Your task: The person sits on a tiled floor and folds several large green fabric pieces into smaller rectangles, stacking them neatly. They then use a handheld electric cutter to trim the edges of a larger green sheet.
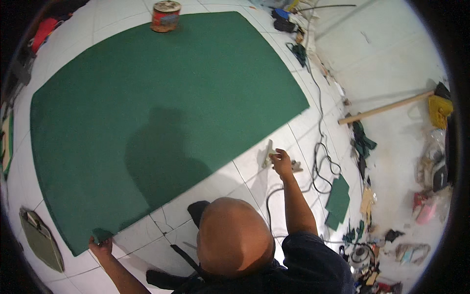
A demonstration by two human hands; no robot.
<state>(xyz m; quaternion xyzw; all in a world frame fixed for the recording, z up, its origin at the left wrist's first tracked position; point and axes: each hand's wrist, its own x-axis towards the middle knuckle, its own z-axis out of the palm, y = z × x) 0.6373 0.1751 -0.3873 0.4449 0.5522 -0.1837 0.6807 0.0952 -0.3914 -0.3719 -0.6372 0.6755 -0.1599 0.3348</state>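
Note:
A large green sheet (147,83) of fabric-like material lies flat on the floor. At its near left edge, my left hand (101,246) pinches the border, where a small darker green flap (102,234) stands up. My right hand (281,163) is closed around a pale flat tool that looks like a scraper (268,154), held upright off the sheet's near right edge. Just behind that hand, a small brownish object (296,166) shows in part; its kind is unclear.
A red tin (165,18) stands on the sheet's far edge. Black cable (320,147) loops across the white tiles on the right, near green scraps (338,202). A wooden stick (387,107) leans by the wall. An olive bag-like piece (41,240) lies left.

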